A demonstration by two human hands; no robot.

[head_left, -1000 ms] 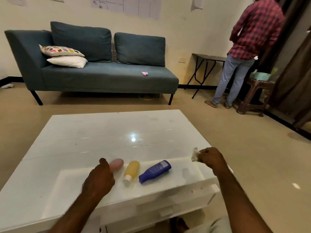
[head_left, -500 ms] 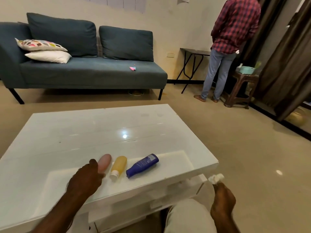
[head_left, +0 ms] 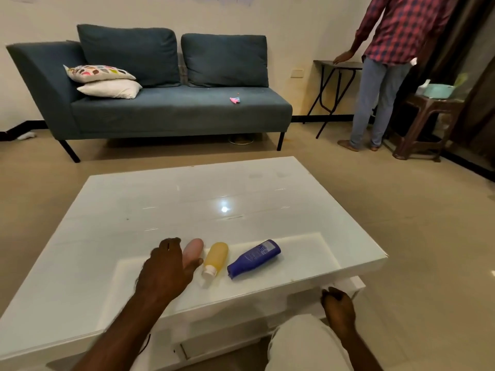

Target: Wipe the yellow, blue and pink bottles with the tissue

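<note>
Three bottles lie side by side near the front of the white table (head_left: 267, 188). The pink bottle (head_left: 194, 248) is on the left, the yellow bottle (head_left: 217, 256) with a white cap is in the middle, and the blue bottle (head_left: 255, 258) is on the right. My left hand (head_left: 167, 269) covers the lower part of the pink bottle, with fingers and thumb on either side of it. My right hand (head_left: 338, 307) is below the table's front right edge, beside my knee, with its fingers curled. No tissue shows in it.
A blue sofa (head_left: 171, 108) with cushions stands beyond the table. A person (head_left: 388, 62) in a checked shirt stands at the back right by a small folding table (head_left: 337, 66) and a brown stool (head_left: 426, 121). A lower shelf (head_left: 345, 286) sits under the tabletop.
My right hand has dropped from the table's right corner to below its edge, and the tissue seen in it earlier is out of sight. My left hand has closed over the pink bottle.
</note>
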